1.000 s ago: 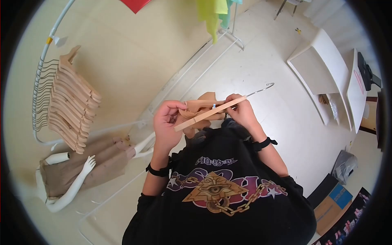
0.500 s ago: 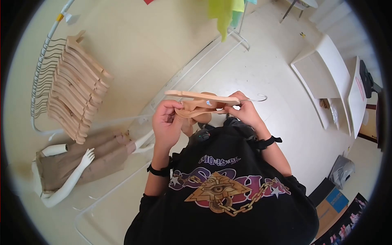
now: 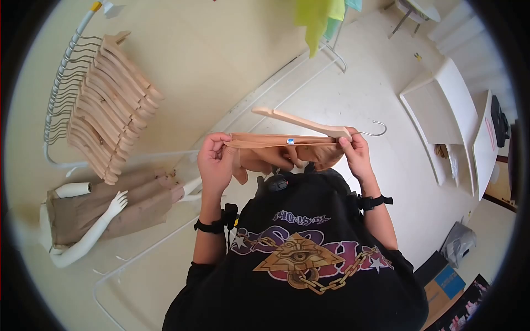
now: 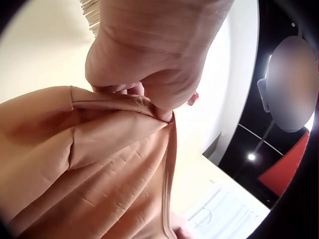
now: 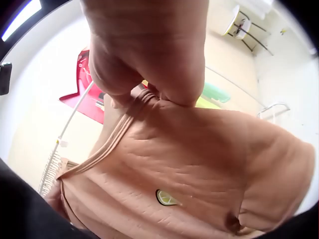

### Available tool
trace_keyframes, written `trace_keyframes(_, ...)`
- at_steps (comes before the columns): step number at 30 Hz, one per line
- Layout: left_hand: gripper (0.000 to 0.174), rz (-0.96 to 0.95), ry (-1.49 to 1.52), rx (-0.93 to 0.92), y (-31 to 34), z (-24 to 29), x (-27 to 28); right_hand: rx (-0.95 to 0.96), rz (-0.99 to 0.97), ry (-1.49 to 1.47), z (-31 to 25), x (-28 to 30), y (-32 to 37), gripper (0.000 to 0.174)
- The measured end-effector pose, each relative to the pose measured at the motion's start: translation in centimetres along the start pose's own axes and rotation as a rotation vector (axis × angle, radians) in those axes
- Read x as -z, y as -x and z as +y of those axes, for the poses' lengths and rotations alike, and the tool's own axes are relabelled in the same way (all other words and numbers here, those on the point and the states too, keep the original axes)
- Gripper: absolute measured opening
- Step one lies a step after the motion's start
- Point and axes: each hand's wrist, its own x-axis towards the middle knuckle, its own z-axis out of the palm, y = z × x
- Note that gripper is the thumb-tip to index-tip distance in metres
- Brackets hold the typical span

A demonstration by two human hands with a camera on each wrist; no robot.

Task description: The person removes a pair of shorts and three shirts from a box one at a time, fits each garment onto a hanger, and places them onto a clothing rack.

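A tan T-shirt (image 3: 251, 160) hangs between the two hands, its neckline stretched taut with a small blue-and-white label (image 3: 290, 142) on the band. At one end of the neckline my left hand (image 3: 214, 165) pinches the fabric between thumb and fingers. The right hand (image 3: 358, 157) grips the opposite end, along with a wooden hanger (image 3: 301, 120) near its metal hook. The hanger lies above the neckline, its bar pointing left. In the right wrist view, a lime-slice motif (image 5: 166, 197) shows on the shirt front, and a short sleeve (image 5: 279, 169) spreads right.
Many wooden hangers (image 3: 113, 105) hang on a metal rack at left. Below them lies a mannequin in a brown garment (image 3: 110, 207). Yellow-green clothing (image 3: 319, 19) hangs at the top. White shelving (image 3: 441, 99) stands at right, with a cardboard box (image 3: 436, 289) lower down.
The hands have moved apart, pulling the bunched neckline straight. The hanger has swung from across the shirt to above it, its hook now farther right.
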Motion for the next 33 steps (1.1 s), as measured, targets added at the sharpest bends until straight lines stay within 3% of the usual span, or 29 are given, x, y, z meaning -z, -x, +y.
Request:
trace_keyframes(12,0.013,-0.109,-0.03,0.027,-2.7,0.2,0.2,0.088,-0.284,0.23,-3.9,0.8,0.7,0.018)
trace_keyframes(17,0.014,-0.189,-0.088,0.03,-4.1,2.2,-1.1,0.11,-0.269,0.446,-5.7,-1.2,0.3,0.017)
trace_keyframes(19,0.014,-0.278,-0.375,-0.031,-4.5,3.9,-2.7,0.143,-0.246,0.576,-6.1,-2.8,-0.3,0.016)
trace_keyframes(21,0.016,-0.336,-0.282,-0.043,-4.8,6.0,-4.4,0.305,-0.139,0.417,-5.3,-3.6,-1.3,0.018)
trace_keyframes(23,0.018,-0.394,-0.19,-0.056,-5.1,6.6,-5.1,0.374,-0.128,0.463,-5.1,-3.5,-2.1,0.018)
trace_keyframes(26,0.019,-0.314,-0.31,-0.192,-6.5,6.3,-5.3,0.124,-0.045,0.272,-6.2,-4.0,-2.4,0.018)
trace_keyframes(28,0.029,-0.115,-0.378,-0.266,-7.5,5.1,-4.7,0.097,-0.006,0.177,-6.4,-4.3,-2.2,0.018)
trace_keyframes(29,0.029,-0.114,-0.381,-0.27,-7.5,5.1,-5.1,0.063,0.027,0.085,-6.4,-4.3,-2.1,0.019)
trace_keyframes(31,0.041,0.146,-0.552,-0.418,-7.3,5.2,-6.5,0.109,0.012,0.075,-5.9,-4.1,-2.0,0.02)
trace_keyframes(32,0.041,0.15,-0.556,-0.423,-7.0,4.6,-6.9,0.153,0.001,0.069,-5.8,-4.0,-2.1,0.02)
trace_keyframes(33,0.046,0.085,-0.497,-0.269,-6.1,3.3,-7.2,0.157,-0.003,0.065,-6.0,-4.1,-2.0,0.02)
